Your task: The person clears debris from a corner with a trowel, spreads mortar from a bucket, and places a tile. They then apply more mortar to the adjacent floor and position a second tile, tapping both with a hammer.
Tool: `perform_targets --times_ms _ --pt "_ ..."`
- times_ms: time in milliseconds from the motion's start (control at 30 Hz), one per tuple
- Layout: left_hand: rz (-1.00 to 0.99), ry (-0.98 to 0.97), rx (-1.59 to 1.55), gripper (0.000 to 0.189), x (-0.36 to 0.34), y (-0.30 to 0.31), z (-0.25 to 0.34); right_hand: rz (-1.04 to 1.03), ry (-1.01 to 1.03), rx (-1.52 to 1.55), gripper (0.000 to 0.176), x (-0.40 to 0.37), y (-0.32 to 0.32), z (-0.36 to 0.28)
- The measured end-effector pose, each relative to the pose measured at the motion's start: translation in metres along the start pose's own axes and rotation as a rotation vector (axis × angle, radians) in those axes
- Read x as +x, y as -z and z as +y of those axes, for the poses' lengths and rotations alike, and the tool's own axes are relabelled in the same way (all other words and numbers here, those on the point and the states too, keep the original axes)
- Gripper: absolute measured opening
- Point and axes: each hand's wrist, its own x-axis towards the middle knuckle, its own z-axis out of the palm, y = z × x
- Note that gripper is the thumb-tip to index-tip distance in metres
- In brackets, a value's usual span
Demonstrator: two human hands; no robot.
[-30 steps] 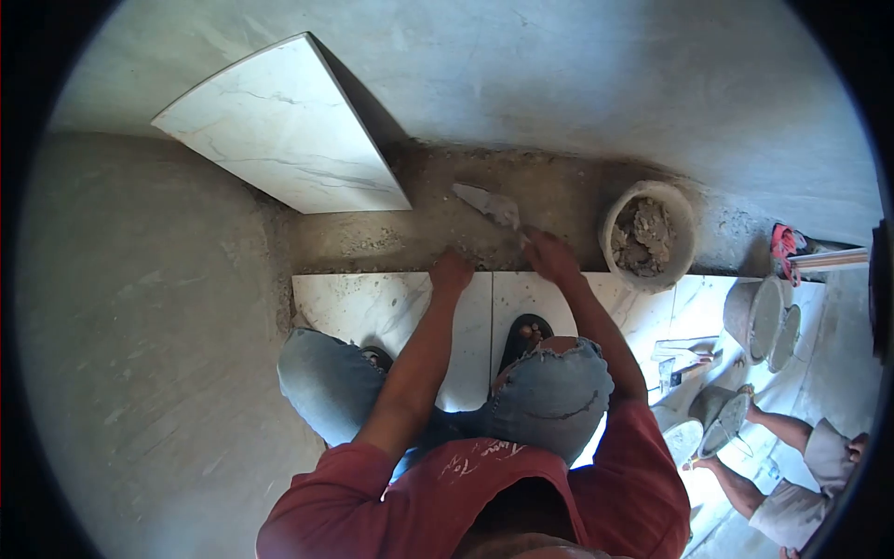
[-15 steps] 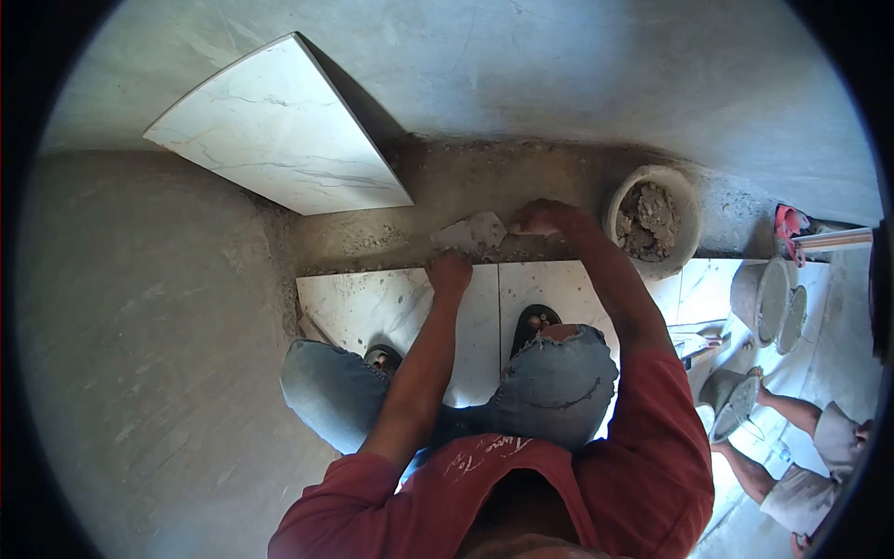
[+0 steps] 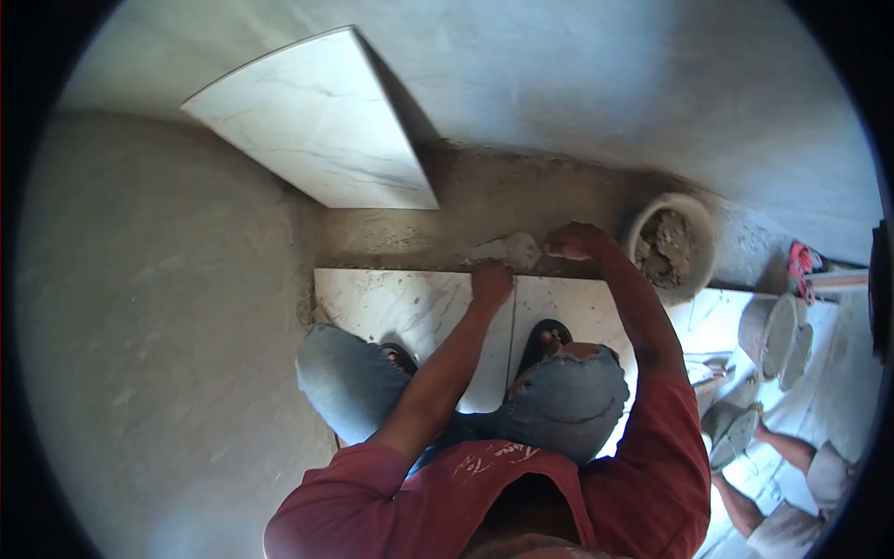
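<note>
My right hand [image 3: 575, 241] is wrapped round the handle end of a trowel [image 3: 518, 252], whose pale, flat blade points left over the bare floor strip. Close to the blade's lower edge is my left hand [image 3: 492, 280], fingers drawn together at the back edge of the laid marble-look tiles [image 3: 400, 298]; whatever it may hold is hidden. A bucket of mortar [image 3: 667, 248] stands just right of my right hand. A large loose tile [image 3: 321, 121] leans against the wall at the upper left.
At the right are more buckets [image 3: 768, 335] and a red-pink object [image 3: 803, 265]. Another person's bare legs and light shorts [image 3: 792, 531] show at the lower right, beside a tilted bucket [image 3: 734, 436]. Walls rise at the left and back.
The whole view has shifted, with floor and tiles now a little further right and lower. My left hand has moved right along the tile edge, nearer my right hand.
</note>
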Motion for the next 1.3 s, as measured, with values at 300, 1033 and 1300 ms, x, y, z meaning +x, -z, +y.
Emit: perform_targets --times_ms 300,1033,1300 --pt "0.373 -0.151 -0.623 0.025 0.006 0.027 -0.002 0.177 -0.168 0.843 0.042 -0.036 -0.039 0.009" --pt "-0.122 -0.330 -0.834 0.025 0.003 -0.007 0.038 1.475 -0.976 0.586 0.042 -0.229 -0.106 -0.006" --pt "-0.185 -0.264 -0.803 0.026 0.013 -0.006 0.014 1.794 -1.030 1.443 0.043 -0.176 -0.115 0.035"
